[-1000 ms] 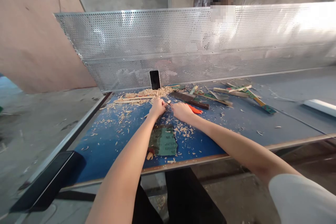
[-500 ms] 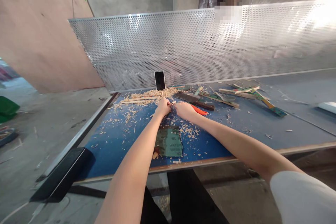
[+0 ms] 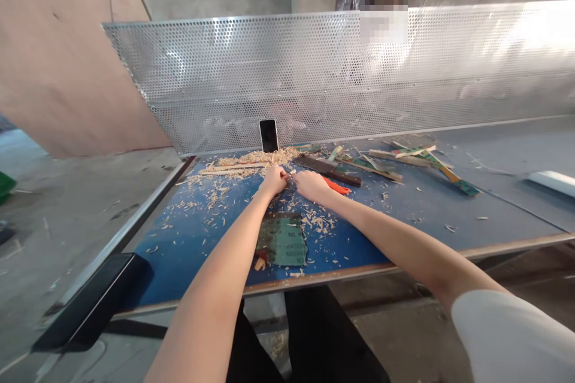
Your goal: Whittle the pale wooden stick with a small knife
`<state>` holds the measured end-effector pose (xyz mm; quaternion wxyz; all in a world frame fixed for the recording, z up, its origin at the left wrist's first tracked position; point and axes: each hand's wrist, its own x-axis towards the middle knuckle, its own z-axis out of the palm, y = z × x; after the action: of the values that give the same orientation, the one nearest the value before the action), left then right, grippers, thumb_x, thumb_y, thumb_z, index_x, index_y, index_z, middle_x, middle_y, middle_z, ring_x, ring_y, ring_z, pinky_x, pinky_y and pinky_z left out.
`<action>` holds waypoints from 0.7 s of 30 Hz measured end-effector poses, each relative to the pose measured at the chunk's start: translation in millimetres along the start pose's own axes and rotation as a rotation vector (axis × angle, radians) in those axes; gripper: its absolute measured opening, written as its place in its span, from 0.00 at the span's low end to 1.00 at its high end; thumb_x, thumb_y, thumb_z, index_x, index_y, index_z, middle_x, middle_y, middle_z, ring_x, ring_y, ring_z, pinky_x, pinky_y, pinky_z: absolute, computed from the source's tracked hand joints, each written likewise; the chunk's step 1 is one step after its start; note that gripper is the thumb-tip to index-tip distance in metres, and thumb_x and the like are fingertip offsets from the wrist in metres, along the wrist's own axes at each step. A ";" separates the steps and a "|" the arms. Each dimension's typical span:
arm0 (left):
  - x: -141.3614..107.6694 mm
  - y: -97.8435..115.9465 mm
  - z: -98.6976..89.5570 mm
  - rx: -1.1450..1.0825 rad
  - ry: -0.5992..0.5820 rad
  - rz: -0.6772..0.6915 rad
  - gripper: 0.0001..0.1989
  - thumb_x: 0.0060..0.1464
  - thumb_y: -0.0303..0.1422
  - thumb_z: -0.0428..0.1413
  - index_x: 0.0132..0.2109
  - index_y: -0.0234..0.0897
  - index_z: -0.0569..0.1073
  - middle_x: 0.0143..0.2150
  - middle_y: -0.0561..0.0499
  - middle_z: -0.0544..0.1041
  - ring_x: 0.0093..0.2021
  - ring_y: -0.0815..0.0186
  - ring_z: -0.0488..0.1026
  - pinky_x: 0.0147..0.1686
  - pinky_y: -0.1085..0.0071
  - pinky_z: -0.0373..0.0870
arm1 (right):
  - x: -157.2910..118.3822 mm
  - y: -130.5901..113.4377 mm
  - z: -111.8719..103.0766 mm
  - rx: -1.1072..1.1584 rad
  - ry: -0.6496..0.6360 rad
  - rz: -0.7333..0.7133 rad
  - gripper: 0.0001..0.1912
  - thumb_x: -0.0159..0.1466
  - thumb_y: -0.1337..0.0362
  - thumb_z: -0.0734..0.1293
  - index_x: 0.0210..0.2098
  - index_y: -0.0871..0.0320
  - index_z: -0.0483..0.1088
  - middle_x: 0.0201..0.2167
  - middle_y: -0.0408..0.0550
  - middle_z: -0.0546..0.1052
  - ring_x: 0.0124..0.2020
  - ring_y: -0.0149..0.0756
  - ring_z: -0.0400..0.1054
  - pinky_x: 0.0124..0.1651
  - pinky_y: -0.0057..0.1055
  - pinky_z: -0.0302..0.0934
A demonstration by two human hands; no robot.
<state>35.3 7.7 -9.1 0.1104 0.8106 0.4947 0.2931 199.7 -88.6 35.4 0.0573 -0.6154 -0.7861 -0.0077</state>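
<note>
While a black box (image 3: 90, 305) shows at the table's near left corner, pale wood strips (image 3: 238, 166) lie among shavings (image 3: 269, 158) on the blue tabletop (image 3: 175, 251), left of a phone (image 3: 269, 135) standing before the perforated screen (image 3: 224, 84). My left hand (image 3: 274, 181) is curled, fingers bent, beyond the green abrasive sheet (image 3: 285, 240); what it grasps I cannot tell. A small pale piece (image 3: 293, 172) shows between my hands. My right hand (image 3: 311, 185) is bent too, an orange object (image 3: 338, 186) just beside it, though I cannot tell whether I grip it. Farther right lie a dark-handled blade (image 3: 327, 170) and painted strips (image 3: 453, 178).
</note>
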 end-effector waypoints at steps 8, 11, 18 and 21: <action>-0.2 -1.8 3.6 0.018 0.009 -0.003 0.09 0.59 0.29 0.61 0.29 0.36 0.79 0.32 0.46 0.80 0.34 0.61 0.75 0.38 0.66 0.68 | -18.6 6.8 0.8 0.012 -0.005 0.022 0.17 0.73 0.69 0.60 0.56 0.59 0.77 0.50 0.61 0.84 0.51 0.52 0.81 0.53 0.38 0.70; 1.7 -2.2 2.6 0.014 0.017 0.009 0.11 0.60 0.30 0.62 0.28 0.36 0.78 0.33 0.46 0.80 0.35 0.61 0.75 0.39 0.66 0.69 | -18.2 6.3 -0.5 0.012 -0.024 0.041 0.18 0.73 0.70 0.61 0.56 0.60 0.78 0.51 0.62 0.84 0.52 0.52 0.81 0.54 0.37 0.70; 5.0 -0.7 1.1 0.029 0.025 -0.019 0.11 0.59 0.28 0.64 0.27 0.37 0.78 0.31 0.46 0.81 0.35 0.59 0.76 0.40 0.65 0.70 | -9.3 11.1 -1.1 -0.004 -0.023 0.027 0.20 0.77 0.66 0.59 0.61 0.58 0.77 0.54 0.63 0.84 0.55 0.52 0.80 0.55 0.38 0.69; 4.0 -0.9 2.1 0.048 0.023 -0.038 0.09 0.59 0.29 0.64 0.29 0.36 0.80 0.33 0.45 0.82 0.36 0.59 0.77 0.41 0.65 0.70 | -10.0 14.2 -1.5 -0.008 -0.021 -0.018 0.23 0.79 0.63 0.56 0.66 0.55 0.75 0.54 0.61 0.84 0.55 0.53 0.80 0.54 0.39 0.69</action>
<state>37.2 11.8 -9.8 0.0907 0.8001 0.5184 0.2881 215.9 -95.0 35.1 0.0464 -0.6086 -0.7921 -0.0051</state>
